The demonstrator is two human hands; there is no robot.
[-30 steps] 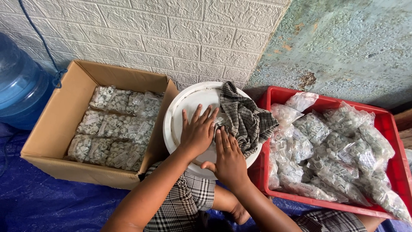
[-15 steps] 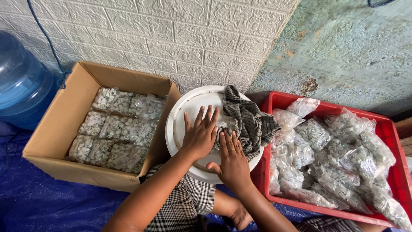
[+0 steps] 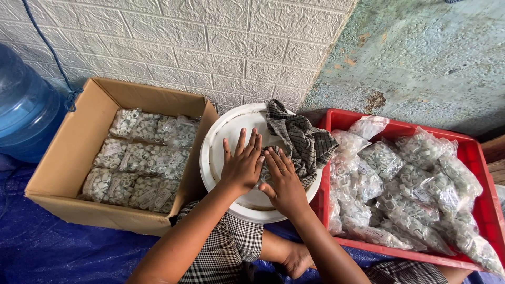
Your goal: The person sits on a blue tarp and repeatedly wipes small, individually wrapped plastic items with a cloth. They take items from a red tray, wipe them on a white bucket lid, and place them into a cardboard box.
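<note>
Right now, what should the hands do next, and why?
Probably slide the small bag off the white lid toward the box. Both hands, left and right, lie flat on it, and the box holds bags in neat rows.

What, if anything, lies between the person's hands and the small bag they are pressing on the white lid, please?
Nothing visible does. The left hand lies flat on the white lid, and the right hand presses the small bag, mostly hidden beneath both. The checked cloth lies just beyond the fingers, beside the bag.
</note>
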